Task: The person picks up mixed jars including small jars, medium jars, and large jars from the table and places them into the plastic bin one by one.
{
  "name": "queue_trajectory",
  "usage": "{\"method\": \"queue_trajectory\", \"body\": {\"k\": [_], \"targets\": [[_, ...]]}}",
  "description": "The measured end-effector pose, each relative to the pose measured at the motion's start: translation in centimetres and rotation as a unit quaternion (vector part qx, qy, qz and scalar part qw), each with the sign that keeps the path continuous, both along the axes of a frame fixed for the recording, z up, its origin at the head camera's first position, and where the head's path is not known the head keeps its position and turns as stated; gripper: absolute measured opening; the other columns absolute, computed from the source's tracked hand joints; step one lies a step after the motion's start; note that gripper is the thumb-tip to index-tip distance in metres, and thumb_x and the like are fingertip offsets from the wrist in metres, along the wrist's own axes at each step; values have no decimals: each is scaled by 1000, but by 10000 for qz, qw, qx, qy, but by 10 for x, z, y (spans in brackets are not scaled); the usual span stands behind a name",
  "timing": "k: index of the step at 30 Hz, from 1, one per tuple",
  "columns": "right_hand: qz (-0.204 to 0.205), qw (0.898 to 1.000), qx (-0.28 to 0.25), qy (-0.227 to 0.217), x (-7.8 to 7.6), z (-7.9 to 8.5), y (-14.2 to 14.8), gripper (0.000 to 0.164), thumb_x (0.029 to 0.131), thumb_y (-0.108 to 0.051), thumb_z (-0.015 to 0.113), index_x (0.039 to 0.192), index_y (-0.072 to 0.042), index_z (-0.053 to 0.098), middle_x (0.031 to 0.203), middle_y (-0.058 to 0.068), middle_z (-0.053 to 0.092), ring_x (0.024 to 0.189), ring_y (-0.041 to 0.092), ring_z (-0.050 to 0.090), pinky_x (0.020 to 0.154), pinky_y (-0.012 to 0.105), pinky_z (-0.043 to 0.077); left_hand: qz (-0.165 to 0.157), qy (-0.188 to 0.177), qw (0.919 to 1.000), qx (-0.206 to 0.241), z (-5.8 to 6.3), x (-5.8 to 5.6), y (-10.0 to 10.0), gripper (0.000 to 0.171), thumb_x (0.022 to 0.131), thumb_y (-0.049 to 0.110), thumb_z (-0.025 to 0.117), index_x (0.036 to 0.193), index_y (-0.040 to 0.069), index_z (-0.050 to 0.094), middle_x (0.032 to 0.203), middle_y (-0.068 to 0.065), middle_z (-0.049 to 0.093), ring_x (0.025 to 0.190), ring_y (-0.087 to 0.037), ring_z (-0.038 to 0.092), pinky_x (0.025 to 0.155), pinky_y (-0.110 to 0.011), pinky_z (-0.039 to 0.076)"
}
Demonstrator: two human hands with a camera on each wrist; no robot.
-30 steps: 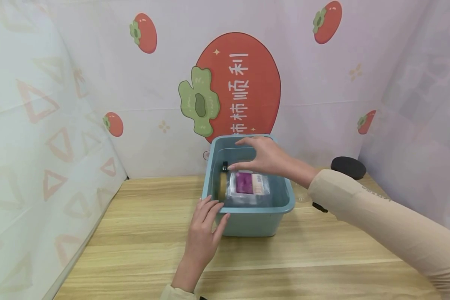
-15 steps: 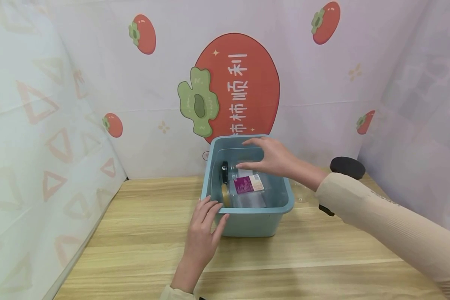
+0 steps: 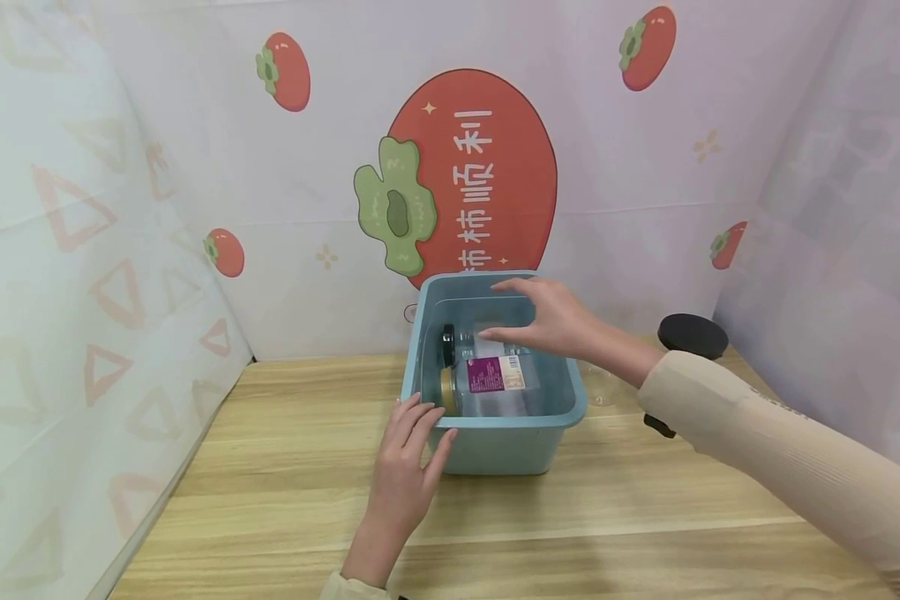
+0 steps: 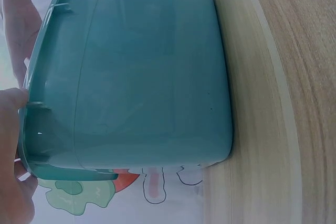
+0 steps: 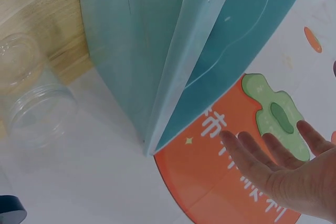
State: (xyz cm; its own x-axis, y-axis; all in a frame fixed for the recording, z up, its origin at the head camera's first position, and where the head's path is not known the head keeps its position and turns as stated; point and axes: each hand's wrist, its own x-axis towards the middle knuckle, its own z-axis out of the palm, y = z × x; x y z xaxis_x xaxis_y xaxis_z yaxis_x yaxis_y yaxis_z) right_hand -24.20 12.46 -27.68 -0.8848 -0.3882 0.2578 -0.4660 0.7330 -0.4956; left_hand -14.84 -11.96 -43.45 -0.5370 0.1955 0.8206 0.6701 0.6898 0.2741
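Note:
A blue plastic bin (image 3: 495,450) stands on the table. Inside lie a clear jar with a gold lid (image 3: 447,393) and purple label (image 3: 486,374), and behind it a clear jar with a black lid (image 3: 448,345). Both lids point left. My left hand (image 3: 403,467) rests on the bin's near left corner, fingers laid over the rim and thumb touching the front side. Above the bin's right half hovers my right hand (image 3: 551,318), thumb and fingers spread apart and holding nothing. In the right wrist view, that hand (image 5: 289,177) appears beyond the rim.
Right of the bin, a clear jar (image 5: 39,116) stands partly behind my right forearm. A round black lid (image 3: 693,335) shows further right, near the back curtain (image 3: 307,292). Cloth also hangs along both sides of the wooden table (image 3: 285,467).
The purple-labelled jar, blurred earlier, has settled on its side with its gold lid in sight. My right hand has drawn slightly to the right. The left hand stays on the rim.

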Motion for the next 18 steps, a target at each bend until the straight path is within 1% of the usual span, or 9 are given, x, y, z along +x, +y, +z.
{"method": "queue_trajectory", "body": {"k": [6, 12, 15, 18], "targets": [[-23, 10000, 30, 12, 1, 0, 4, 76, 89, -38, 87, 150, -6, 57, 152, 20, 58, 140, 41, 54, 113, 64, 50, -1, -7, 10000, -5, -1, 0, -1, 47, 111, 39, 53, 115, -4, 73, 115, -18, 71, 127, -41, 62, 125, -49, 39], [-29, 10000, -13, 43, 2, -1, 6, 74, 89, -38, 86, 150, -6, 57, 151, 20, 58, 140, 42, 54, 113, 65, 50, 28, -12, 10000, -17, -1, 0, -1, 46, 111, 39, 54, 115, -3, 73, 116, -16, 71, 127, -40, 62, 128, -44, 35], [-33, 10000, -51, 32, 2, -1, 8, 74, 89, -38, 86, 149, -6, 57, 151, 20, 59, 137, 41, 56, 109, 63, 54, 31, -28, 10000, -22, -1, 0, -1, 48, 111, 40, 52, 115, -3, 73, 116, -16, 71, 127, -40, 62, 128, -44, 36], [-41, 10000, -56, 30, 3, -2, 11, 73, 90, -37, 85, 149, -5, 57, 150, 21, 59, 133, 41, 59, 103, 61, 58, 26, -41, 10000, -26, -1, 0, -1, 47, 111, 40, 52, 116, -2, 73, 117, -16, 71, 128, -40, 62, 125, -49, 39]]}}
